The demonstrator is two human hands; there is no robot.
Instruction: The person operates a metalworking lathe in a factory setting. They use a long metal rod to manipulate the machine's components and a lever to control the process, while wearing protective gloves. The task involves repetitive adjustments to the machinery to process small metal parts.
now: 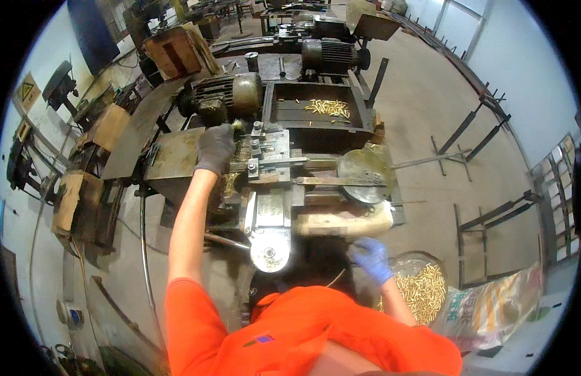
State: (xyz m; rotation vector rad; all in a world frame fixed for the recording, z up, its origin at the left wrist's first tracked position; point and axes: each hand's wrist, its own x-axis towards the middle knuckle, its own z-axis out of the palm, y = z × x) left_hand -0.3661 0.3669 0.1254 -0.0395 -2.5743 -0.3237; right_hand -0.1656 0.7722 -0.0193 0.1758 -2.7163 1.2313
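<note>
My left hand [215,149], in a dark grey glove, is at the left side of a small metal-working machine [274,210], just below a dirty electric motor [231,94]. Its fingers are curled down, and what they grip is hidden under the glove. In a blue glove, my right hand [370,258] hangs low at the machine's front right, beside a round basin [422,255] heaped with small brass-coloured pins [422,291]. The right fingers bend inward; anything between them is too small to make out.
A dark metal tray [287,116] behind the machine holds more brass-coloured pins [328,108]. A round plate [365,174] sits at the machine's right. A printed woven sack [491,307] lies beside the basin. Metal stands [497,216] are on the right floor; cardboard boxes [83,203] are at left.
</note>
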